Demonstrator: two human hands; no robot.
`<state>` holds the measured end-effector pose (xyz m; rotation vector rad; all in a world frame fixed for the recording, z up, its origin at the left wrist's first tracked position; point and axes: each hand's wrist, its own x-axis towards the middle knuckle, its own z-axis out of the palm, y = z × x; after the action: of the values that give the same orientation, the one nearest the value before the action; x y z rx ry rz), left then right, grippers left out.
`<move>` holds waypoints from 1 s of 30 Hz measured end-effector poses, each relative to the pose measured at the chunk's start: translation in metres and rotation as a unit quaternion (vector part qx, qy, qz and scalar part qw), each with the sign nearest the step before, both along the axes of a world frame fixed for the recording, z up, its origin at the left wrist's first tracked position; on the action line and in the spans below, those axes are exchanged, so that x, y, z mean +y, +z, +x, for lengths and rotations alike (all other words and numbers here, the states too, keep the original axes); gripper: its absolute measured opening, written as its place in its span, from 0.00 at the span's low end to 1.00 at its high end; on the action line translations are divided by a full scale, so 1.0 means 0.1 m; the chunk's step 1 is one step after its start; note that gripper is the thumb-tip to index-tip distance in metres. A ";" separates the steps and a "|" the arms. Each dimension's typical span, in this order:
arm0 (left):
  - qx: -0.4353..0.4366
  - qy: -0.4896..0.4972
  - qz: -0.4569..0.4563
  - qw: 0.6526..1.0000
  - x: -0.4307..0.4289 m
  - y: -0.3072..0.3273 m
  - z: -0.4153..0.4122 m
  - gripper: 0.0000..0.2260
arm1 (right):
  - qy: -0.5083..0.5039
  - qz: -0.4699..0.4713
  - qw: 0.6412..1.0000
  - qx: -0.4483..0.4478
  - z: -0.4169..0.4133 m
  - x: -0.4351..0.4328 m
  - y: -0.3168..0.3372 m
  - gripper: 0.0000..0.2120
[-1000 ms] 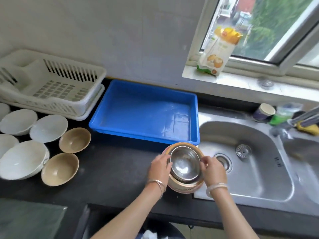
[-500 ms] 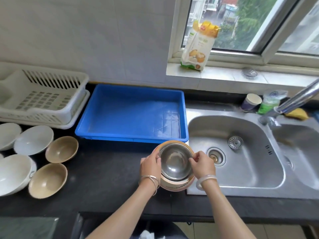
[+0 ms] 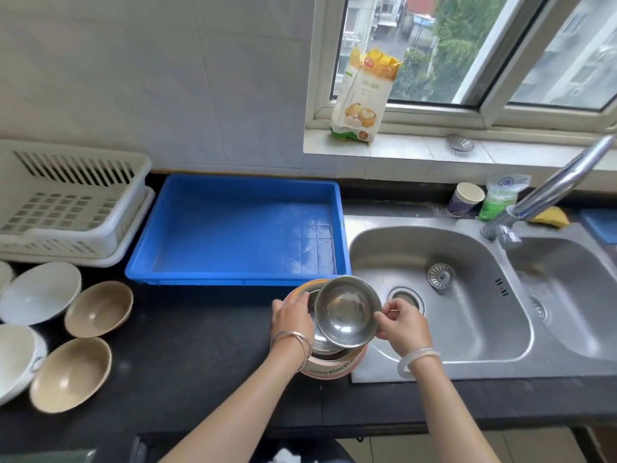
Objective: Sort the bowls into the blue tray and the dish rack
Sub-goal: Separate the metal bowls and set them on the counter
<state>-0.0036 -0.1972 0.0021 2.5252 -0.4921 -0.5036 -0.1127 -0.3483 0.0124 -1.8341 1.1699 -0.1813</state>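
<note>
Small stainless-steel bowl (image 3: 347,312): round, shiny, empty, tilted, with its far edge raised. It sits half out of a nest of further steel bowls (image 3: 325,347), which rest inside a pale pink printed bowl (image 3: 329,369) on the black counter (image 3: 200,345).

Right hand (image 3: 402,325): thumb and fingers pinch the small bowl's right rim. Left hand (image 3: 293,317): fingers curled over the left rim of the pale pink printed bowl, bracing the nest. Whether they also touch the small bowl cannot be told.

Step in hand, as judged: parting the top bowl from the nest so it can be placed.

Doing it well:
- The rim is thin and slick, so a deeper hold with the thumb inside should stop it swinging.
- Lift straight up until it clears the nest, then carry it away.
- Let the left hand press down so that the bowl beneath does not come up with it.

Blue plastic tray (image 3: 233,282): empty, just beyond both hands and the shortest carry. White slatted plastic dish rack (image 3: 76,235): well off to the left of the left hand, against the wall.

Two tan bowls (image 3: 98,309) and several white bowls (image 3: 40,292) wait on the counter, left of the left hand. The steel sink (image 3: 467,329) lies just right of the right hand, and a dropped bowl would likely land there.

Progress, as judged: early, with nothing sorted yet.
</note>
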 end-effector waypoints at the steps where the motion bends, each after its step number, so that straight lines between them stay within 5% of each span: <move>1: 0.001 -0.001 0.003 1.000 -0.02 0.00 0.01 0.14 | -0.004 0.001 1.000 -0.004 -0.01 -0.01 0.00 0.08; 8: 0.027 0.014 0.008 1.000 -0.08 0.01 0.14 0.15 | -0.028 0.010 0.999 -0.019 -0.10 -0.08 0.00 0.07; 15: -0.001 -0.087 0.025 0.996 -0.01 -0.08 0.06 0.15 | -0.043 0.010 0.999 -0.030 -0.14 -0.10 -0.02 0.07; 20: -0.079 -0.015 0.022 0.997 0.10 -0.13 0.07 0.23 | -0.055 0.015 0.998 -0.031 -0.17 -0.10 -0.04 0.06; 25: 0.024 0.039 -0.024 0.999 0.05 -0.12 0.09 0.24 | -0.065 0.016 0.997 -0.028 -0.19 -0.11 -0.03 0.05; 30: 0.027 0.074 -0.070 0.994 0.06 -0.12 0.12 0.16 | -0.071 0.008 0.997 -0.027 -0.19 -0.14 0.03 0.05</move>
<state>0.0088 -0.1912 -0.0094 2.3846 -0.3059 -0.4630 -0.1313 -0.3618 0.0150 -1.7230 1.2601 -0.2998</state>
